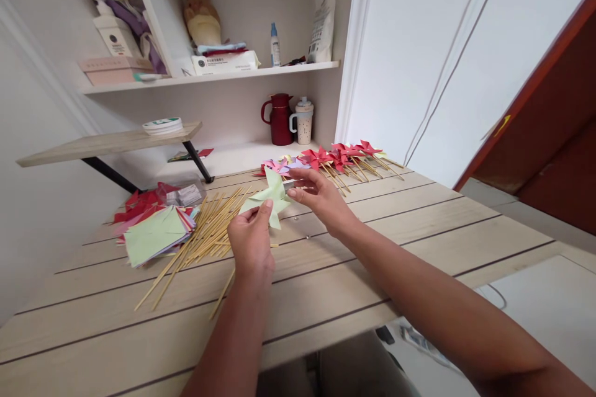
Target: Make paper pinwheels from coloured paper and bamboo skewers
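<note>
A pale green folded paper pinwheel hangs just above the wooden table. My left hand pinches its lower edge from below. My right hand pinches its upper right tip, where a small silvery piece shows between the fingers. To the left lies a pile of several thin bamboo sticks. Beside them sits a stack of coloured paper squares, with green on top.
A row of several finished red and pink pinwheels on sticks lies at the table's far edge. A dark red jug and a white cup stand behind them. Shelves above hold boxes, a bottle and a bag. A small side shelf juts out at left.
</note>
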`<state>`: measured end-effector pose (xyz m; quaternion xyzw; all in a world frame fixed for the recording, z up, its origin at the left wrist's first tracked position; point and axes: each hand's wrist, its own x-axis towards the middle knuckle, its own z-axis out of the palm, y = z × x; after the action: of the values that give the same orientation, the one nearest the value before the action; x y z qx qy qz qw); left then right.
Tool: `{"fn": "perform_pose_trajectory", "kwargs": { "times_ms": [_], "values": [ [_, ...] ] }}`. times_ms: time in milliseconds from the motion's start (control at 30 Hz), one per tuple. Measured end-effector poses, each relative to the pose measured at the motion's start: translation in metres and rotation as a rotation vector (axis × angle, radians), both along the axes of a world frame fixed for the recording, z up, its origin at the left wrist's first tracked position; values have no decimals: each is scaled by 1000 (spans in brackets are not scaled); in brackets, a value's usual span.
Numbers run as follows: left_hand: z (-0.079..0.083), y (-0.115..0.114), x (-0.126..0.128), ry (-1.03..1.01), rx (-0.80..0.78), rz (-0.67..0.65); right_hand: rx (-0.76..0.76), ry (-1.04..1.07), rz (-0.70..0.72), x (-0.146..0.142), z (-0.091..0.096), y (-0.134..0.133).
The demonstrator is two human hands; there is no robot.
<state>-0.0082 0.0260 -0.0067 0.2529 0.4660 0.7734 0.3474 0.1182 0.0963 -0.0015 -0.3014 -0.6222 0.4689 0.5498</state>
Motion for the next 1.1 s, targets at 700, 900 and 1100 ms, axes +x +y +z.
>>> {"fn": "perform_pose_trajectory", "kwargs": {
  "times_ms": [700,900,1100],
  "values": [
    [1,-1,2,68,1,-56,-126,-58,206,0,1,-4],
    [1,-1,3,44,-13,-152,-23,-123,153,1,-1,-4],
    [1,0,2,53,2,-206,29,-170,51,0,2,-7]
  ]
}}
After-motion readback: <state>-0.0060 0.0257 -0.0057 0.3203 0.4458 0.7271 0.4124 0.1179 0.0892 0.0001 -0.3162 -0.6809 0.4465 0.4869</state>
